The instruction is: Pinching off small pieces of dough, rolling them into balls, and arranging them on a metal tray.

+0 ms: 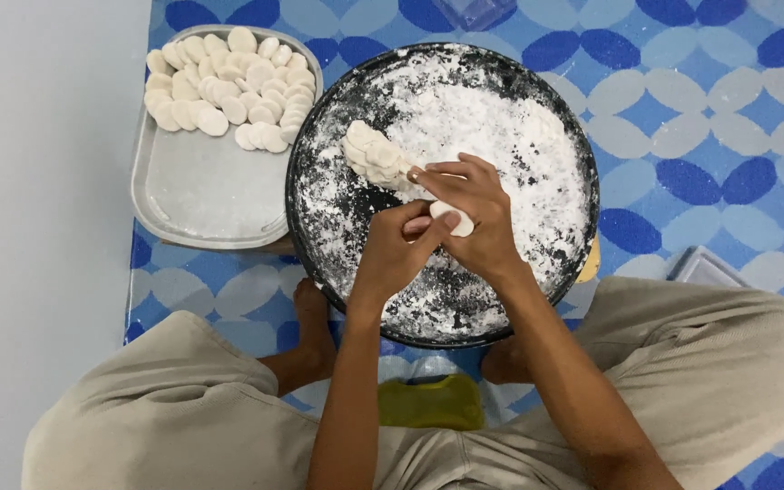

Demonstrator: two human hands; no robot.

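Nearest, over the middle of the round black floured tray (537, 272), the left hand (390, 259) and right hand (474, 218) are pinching one small white dough disc (452, 218) between fingertips. This looks like the shaping step; next likely calls for setting it down. Beyond lies a dough roll (376, 156); left of the tray, finished discs (229, 86) are filling a metal pan (201, 204).

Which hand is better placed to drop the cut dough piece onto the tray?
Probably left. The left hand pinches the dough piece and is on the side of the tray. The right hand holds the dough roll over the floured pan.
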